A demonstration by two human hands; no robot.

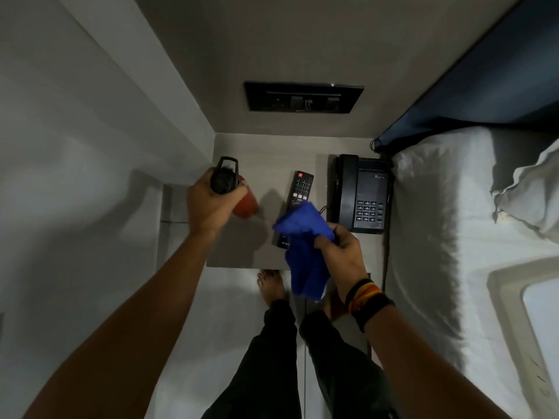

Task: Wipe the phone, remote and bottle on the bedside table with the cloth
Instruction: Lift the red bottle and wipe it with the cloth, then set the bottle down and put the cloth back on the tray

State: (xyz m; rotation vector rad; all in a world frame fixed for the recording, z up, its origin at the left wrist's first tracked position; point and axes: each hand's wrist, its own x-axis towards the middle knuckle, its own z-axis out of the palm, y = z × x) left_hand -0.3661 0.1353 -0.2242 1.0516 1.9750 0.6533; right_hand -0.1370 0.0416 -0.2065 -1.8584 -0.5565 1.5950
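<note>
Both forearms reach up from the bottom of the frame toward the bedside table point(242, 255) at centre, where the bottle step looks to be in hand: the left hand point(208, 204) is wrapped tight around the neck of the red bottle point(246, 204), just under its black cap at centre left, though the dim light hides whether the base has left the tabletop. Right of centre, the right hand point(341, 252) pinches the bunched blue cloth point(305, 246) above the lower end of the remote point(298, 195), with the phone point(361, 192) just beside it. Next, I judge, the cloth must cross leftward to the bottle.
</note>
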